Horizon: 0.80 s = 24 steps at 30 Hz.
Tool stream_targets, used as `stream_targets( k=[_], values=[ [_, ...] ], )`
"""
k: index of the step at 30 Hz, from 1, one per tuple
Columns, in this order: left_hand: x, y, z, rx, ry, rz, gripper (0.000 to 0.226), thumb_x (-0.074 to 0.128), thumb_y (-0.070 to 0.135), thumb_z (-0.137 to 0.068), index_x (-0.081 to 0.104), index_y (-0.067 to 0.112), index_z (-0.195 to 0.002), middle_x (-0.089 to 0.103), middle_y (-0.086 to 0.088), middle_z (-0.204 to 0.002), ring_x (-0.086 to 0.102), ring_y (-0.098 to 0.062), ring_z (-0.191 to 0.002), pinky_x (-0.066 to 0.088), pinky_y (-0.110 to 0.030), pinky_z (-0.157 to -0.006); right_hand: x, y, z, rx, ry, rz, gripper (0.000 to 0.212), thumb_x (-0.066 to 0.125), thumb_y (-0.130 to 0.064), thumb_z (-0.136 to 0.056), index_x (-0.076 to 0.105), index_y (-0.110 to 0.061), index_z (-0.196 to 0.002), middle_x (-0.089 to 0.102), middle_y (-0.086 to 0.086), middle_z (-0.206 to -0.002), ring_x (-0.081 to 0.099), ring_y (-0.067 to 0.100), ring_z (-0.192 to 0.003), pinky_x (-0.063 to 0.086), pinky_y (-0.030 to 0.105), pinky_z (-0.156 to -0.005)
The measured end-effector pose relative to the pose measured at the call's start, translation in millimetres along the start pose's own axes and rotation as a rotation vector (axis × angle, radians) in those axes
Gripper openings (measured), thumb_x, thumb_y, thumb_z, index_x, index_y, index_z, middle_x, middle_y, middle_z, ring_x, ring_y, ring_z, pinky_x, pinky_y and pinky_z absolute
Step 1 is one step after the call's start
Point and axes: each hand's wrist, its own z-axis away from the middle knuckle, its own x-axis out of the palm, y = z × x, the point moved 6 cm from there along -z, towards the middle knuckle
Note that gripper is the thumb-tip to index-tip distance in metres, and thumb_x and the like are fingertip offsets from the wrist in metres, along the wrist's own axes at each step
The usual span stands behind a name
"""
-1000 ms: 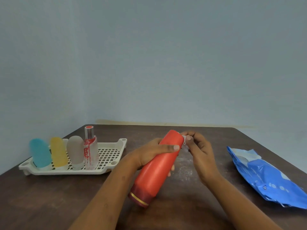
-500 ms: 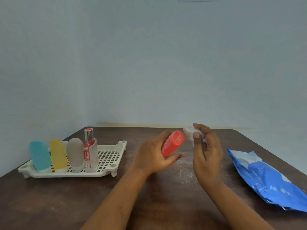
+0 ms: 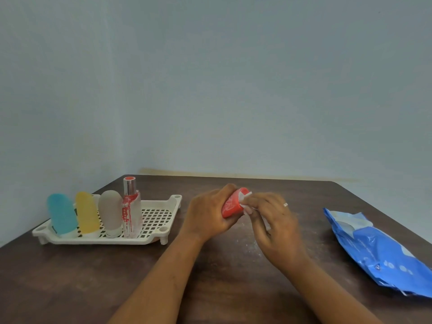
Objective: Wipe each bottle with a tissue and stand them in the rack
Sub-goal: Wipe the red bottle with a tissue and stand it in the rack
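- shows a dark wooden table (image 3: 70, 288) from head height, set against a pale blue wall, with two bare forearms reaching in from the bottom edge.
- holds a red bottle (image 3: 230, 205) in the left hand (image 3: 208, 213), above the middle of the table, fingers and thumb wrapped round its body, rounded end tipped up toward the right hand.
- pinches a small white tissue (image 3: 245, 198) in the curled fingers of the right hand (image 3: 273, 220), pressing it against that upper end of the red bottle.
- shows a white slotted rack (image 3: 174, 204) on the table to the left of the hands, with four bottles upright in a row at its left end: a blue bottle (image 3: 62, 213), a yellow bottle (image 3: 87, 212), a grey bottle (image 3: 110, 212) and a clear spray bottle (image 3: 131, 211) with red print.
- shows a crumpled blue wipes pack (image 3: 378, 249) lying near the right edge of the table, well apart from both hands.
- reads as mid-wipe on the fifth bottle, not yet stood in the rack.
- looks like smooth, stiff plastic, probably light and a little slippery once wiped; cannot tell how full.
- seems best gripped round the mid-body, as now, then set down base first just right of the clear spray bottle, with care not to knock that tall, narrow neighbour.
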Motion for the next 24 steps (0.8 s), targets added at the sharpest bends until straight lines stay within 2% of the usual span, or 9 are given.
stream_targets(
  k=[5, 9, 14, 18, 20, 22, 24],
  values=[
    [6, -2, 2, 0.037, -0.035, 0.020, 0.048, 0.062, 0.058, -0.077, 0.051, 0.031, -0.116, 0.070, 0.008, -0.089, 0.066, -0.010, -0.071, 0.046, -0.015, -0.062, -1, 10, 0, 0.008, -0.035, 0.018, 0.014, 0.049, -0.019, -0.091, 0.058, -0.020, -0.101, 0.058, -0.009, -0.099, 0.047, -0.002, -0.097, 0.035, 0.006, -0.086],
    [5, -1, 1, 0.042, -0.025, 0.034, 0.050, 0.061, 0.061, -0.078, 0.052, 0.031, -0.117, 0.072, 0.008, -0.092, 0.066, -0.010, -0.072, 0.046, -0.015, -0.063, -3, 19, 1, 0.064, -0.020, 0.063, 0.018, 0.048, -0.018, -0.091, 0.063, -0.017, -0.102, 0.062, -0.005, -0.102, 0.046, -0.003, -0.100, 0.033, 0.005, -0.090],
    [5, -5, 2, 0.036, -0.025, 0.024, 0.051, 0.064, 0.060, -0.079, 0.056, 0.027, -0.118, 0.072, 0.007, -0.094, 0.067, -0.009, -0.073, 0.033, -0.003, -0.068, -1, 20, 0, 0.093, 0.013, 0.085, 0.026, 0.044, -0.024, -0.092, 0.065, -0.014, -0.103, 0.065, 0.000, -0.106, 0.044, -0.004, -0.103, 0.029, 0.004, -0.094],
    [7, -6, 2, 0.038, -0.024, 0.019, 0.053, 0.065, 0.058, -0.078, 0.058, 0.025, -0.119, 0.072, 0.006, -0.095, 0.068, -0.011, -0.075, 0.044, -0.013, -0.067, -1, 15, -1, 0.088, 0.039, 0.095, 0.023, 0.047, -0.022, -0.091, 0.066, -0.013, -0.102, 0.065, 0.001, -0.103, 0.040, -0.007, -0.102, 0.028, 0.002, -0.094],
    [6, -6, 2, 0.027, -0.015, 0.023, 0.052, 0.063, 0.058, -0.078, 0.058, 0.025, -0.118, 0.072, 0.006, -0.093, 0.067, -0.011, -0.074, 0.044, -0.015, -0.066, 0, 11, 1, 0.064, 0.024, 0.061, 0.016, 0.056, -0.012, -0.089, 0.064, -0.016, -0.102, 0.064, -0.003, -0.100, 0.045, -0.004, -0.100, 0.033, 0.003, -0.091],
    [4, -8, 2, 0.007, -0.018, 0.022, 0.048, 0.060, 0.058, -0.079, 0.058, 0.027, -0.117, 0.071, 0.008, -0.090, 0.066, -0.011, -0.072, 0.040, -0.012, -0.065, 2, 4, 3, 0.043, -0.001, -0.002, 0.023, 0.060, -0.004, -0.085, 0.059, -0.020, -0.101, 0.059, -0.010, -0.097, 0.051, 0.001, -0.094, 0.041, 0.008, -0.083],
    [3, -10, 2, -0.009, -0.033, 0.011, 0.045, 0.056, 0.058, -0.080, 0.057, 0.029, -0.115, 0.069, 0.009, -0.086, 0.064, -0.011, -0.070, 0.038, -0.014, -0.062, 3, -2, 4, 0.050, -0.026, -0.045, 0.024, 0.059, -0.005, -0.086, 0.052, -0.023, -0.100, 0.056, -0.010, -0.095, 0.053, 0.004, -0.088, 0.043, 0.012, -0.076]
  ],
)
